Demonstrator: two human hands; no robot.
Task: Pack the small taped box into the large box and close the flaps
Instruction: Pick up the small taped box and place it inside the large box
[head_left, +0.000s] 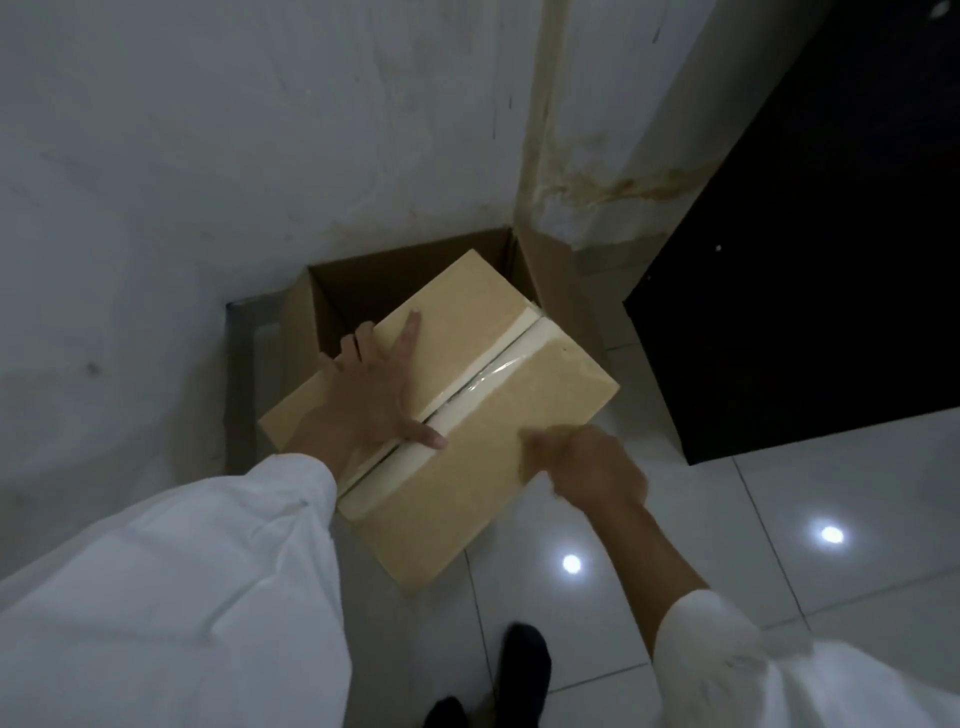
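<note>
Head view: I hold the small taped box (457, 410) tilted over the open large box (363, 280) in the wall corner. My left hand (376, 395) lies spread flat on its top beside the tape seam; my right hand (587, 467) clenches its near edge. To do this well, I judge, I should square it with the opening, then lower it level.

The left hand (376, 397) lies palm down with its fingers (410, 330) spread wide, thumb stretched out toward the right, wrist straight below a loose white sleeve (208, 571). The right hand (587, 465) is curled, knuckles up, its fingertips hidden and blurred; its bare forearm (641, 551) runs back to a pushed-up white sleeve (779, 680). Two dark-socked feet (522, 667) stand below.
</note>
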